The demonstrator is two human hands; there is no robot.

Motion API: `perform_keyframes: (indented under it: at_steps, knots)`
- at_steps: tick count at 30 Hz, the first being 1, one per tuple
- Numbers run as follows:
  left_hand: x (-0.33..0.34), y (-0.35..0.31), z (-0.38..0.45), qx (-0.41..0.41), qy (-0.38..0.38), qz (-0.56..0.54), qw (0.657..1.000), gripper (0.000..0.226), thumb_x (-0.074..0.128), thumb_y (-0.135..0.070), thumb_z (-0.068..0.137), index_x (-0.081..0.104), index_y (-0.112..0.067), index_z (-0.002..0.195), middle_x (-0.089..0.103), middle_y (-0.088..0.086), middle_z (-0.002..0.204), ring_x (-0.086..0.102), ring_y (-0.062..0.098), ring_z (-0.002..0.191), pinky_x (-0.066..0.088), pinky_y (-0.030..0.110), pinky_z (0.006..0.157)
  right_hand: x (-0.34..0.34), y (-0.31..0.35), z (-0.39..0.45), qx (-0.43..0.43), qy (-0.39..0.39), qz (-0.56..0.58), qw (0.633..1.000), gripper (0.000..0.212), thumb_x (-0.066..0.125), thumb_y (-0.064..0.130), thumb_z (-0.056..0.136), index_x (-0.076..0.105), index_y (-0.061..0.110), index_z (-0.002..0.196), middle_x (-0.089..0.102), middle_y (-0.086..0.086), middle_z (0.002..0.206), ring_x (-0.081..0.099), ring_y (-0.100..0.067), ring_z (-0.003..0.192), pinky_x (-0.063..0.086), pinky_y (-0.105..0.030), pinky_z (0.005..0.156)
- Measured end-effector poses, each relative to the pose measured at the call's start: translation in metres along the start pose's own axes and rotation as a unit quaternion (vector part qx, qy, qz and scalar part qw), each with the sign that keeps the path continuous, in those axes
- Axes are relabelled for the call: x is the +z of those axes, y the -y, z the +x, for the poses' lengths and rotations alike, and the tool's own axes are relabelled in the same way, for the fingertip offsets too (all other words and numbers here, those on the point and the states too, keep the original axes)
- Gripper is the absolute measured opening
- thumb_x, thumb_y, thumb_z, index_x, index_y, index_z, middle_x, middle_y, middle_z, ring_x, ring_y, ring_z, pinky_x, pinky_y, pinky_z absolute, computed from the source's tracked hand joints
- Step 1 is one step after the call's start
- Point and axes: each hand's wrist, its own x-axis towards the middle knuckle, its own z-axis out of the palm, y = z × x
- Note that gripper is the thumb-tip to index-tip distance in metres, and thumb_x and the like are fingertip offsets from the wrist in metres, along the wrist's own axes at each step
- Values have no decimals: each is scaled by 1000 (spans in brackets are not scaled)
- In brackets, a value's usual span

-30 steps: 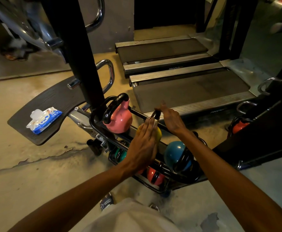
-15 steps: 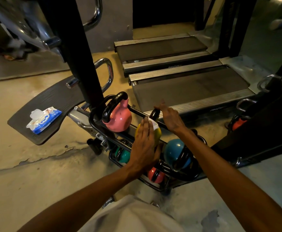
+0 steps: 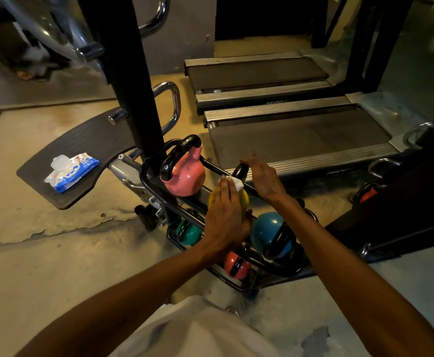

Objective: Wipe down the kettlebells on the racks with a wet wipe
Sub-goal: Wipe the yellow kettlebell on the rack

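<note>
Your left hand has slid a little down and toward you over the yellow kettlebell since a moment ago, dragging the wet wipe across its dome. That hand lies flat, fingers straight and pressed together, with a white corner of the wipe poking out past the fingertips. Your right hand curls round the black handle of the same bell, steadying it, much as before. By my reading, the body of this bell is mid-wipe and its handle is not yet done.

That bell sits at the centre of the frame, in the upper tier of a black tubular rack. Its shell looks smooth and rubbery, round as a ball. Just left of it stands the pink kettlebell, glossy with a thick black handle; lower right lies the blue kettlebell. On the tier beneath are a green kettlebell and a red kettlebell, both smaller.

Further out, at the left of the frame, a blue pack of wipes rests on a dark ribbed platform, one sheet puffed out of its top. Treadmills with grooved metal rails fill the upper right, and cracked concrete floor spreads along the left.
</note>
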Motion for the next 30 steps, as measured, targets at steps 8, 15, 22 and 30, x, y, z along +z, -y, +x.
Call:
perform_keyframes:
  at_steps: [8, 15, 22, 30]
  knots:
    - [25, 22, -42, 20, -36, -17, 999, 106, 54, -50, 95, -11, -3, 164, -16, 17, 173, -11, 33, 161, 16, 54, 130, -1, -6, 3, -9, 0, -5, 1000, 68, 20, 56, 110, 68, 12, 130, 61, -18, 139, 53, -17, 109, 35, -30, 90]
    - [21, 8, -30, 22, -47, -17, 998, 105, 49, -49, 91, -11, -3, 164, -20, 21, 171, -17, 36, 160, 8, 53, 131, 1, -9, 4, -22, -11, 6, 1000, 62, 24, 54, 111, 68, 15, 130, 59, -3, 125, 48, -11, 110, 32, -29, 92]
    - [20, 31, -32, 113, -47, 59, 991, 108, 67, -37, 93, -5, -1, 165, -16, 21, 172, -13, 36, 161, 18, 54, 130, 22, -30, -26, -243, -32, -144, 959, 43, 46, 26, 108, 53, 12, 148, 51, -10, 156, 42, -22, 148, 39, -39, 120]
    - [-16, 71, -18, 243, 6, 27, 970, 90, 52, -28, 95, 2, -4, 166, -1, 18, 174, -4, 27, 163, 13, 47, 132, 25, -51, -60, -372, -33, -232, 898, 48, 41, 24, 107, 54, 5, 148, 51, -13, 156, 45, -24, 148, 41, -48, 120]
